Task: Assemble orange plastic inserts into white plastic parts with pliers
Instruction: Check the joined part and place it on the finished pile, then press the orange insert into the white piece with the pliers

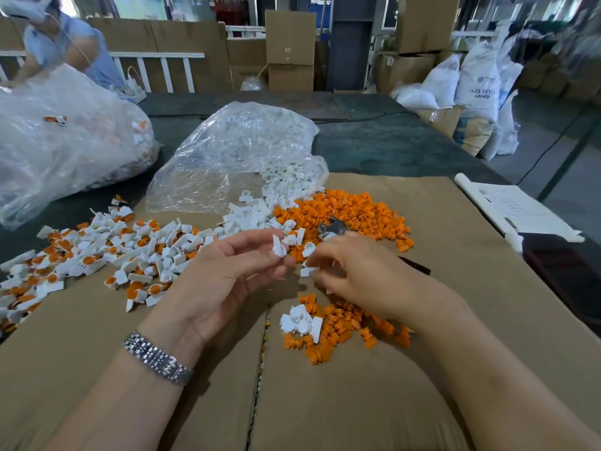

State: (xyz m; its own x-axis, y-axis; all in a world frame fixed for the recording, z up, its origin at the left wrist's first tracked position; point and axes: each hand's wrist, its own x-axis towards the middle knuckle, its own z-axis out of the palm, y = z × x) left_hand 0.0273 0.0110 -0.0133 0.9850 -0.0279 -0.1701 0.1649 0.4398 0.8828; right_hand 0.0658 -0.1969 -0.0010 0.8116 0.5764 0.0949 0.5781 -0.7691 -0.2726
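On the left of the worktop [374,148], over brown cardboard [325,402], lies the pile of finished parts [107,252], white with orange already seated; I leave it alone. Next comes my left hand [227,271], palm up, with a watch [156,358] on the wrist. Its grip is a pinch: thumb and fingertips hold one white part [279,247] upright, just above the cardboard. I judge that this step is feeding an insert into this part.

To do it well, I would turn the part so its round socket faces my right hand, and keep the pinch on the flat tab, not over the hole.

My right hand [354,271] is curled, knuckles up, close beside the part. It seems to hold the pliers [331,227], whose metal head shows past the fingers, but I cannot tell if it also holds an insert. Loose inserts [344,213] lie in a heap beyond it, and more near the wrist. I would take one insert only, seat it straight, then squeeze gently, because a tilted insert may jam or crack the socket.
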